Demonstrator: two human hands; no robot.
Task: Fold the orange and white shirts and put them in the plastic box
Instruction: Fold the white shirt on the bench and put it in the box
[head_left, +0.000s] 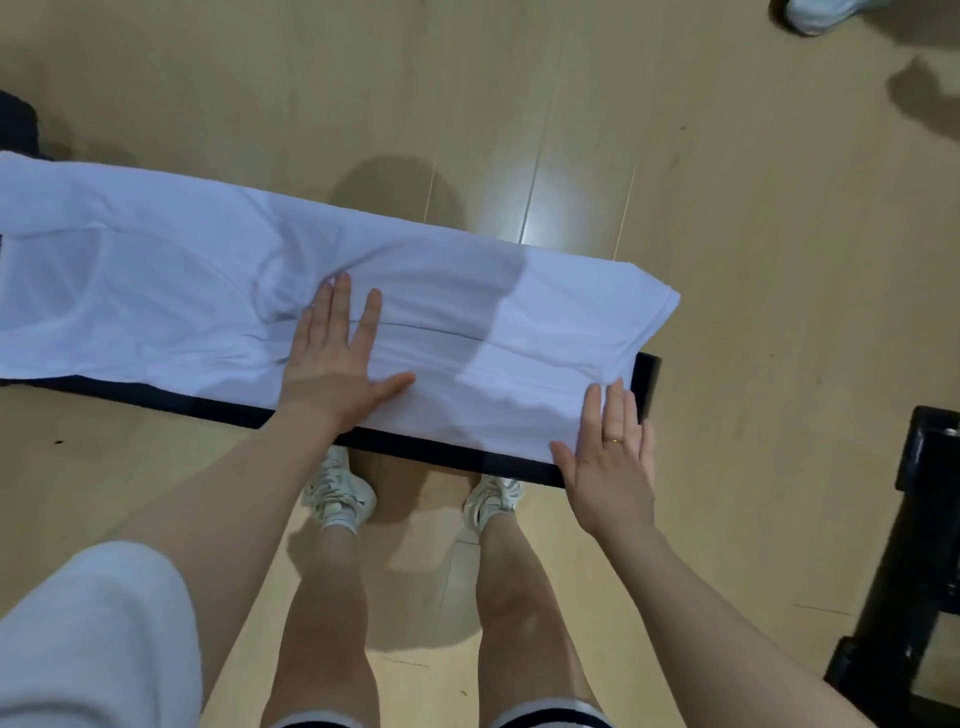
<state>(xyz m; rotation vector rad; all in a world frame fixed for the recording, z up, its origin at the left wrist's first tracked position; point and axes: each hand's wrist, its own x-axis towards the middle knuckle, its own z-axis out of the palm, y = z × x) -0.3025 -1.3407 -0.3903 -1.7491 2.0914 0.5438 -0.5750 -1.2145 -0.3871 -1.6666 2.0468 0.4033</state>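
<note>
The white shirt lies folded into a long strip along a narrow black bench, from the left edge of the view to the bench's right end. My left hand presses flat on the shirt's middle with fingers straight and spread. At the shirt's near right corner my right hand lies flat with straight fingers, touching the hem and the bench edge. No orange shirt and no plastic box are in view.
Light wooden floor surrounds the bench. A black metal frame stands at the right edge. Another person's shoe shows at the top right. My own legs and white shoes stand close under the bench's near side.
</note>
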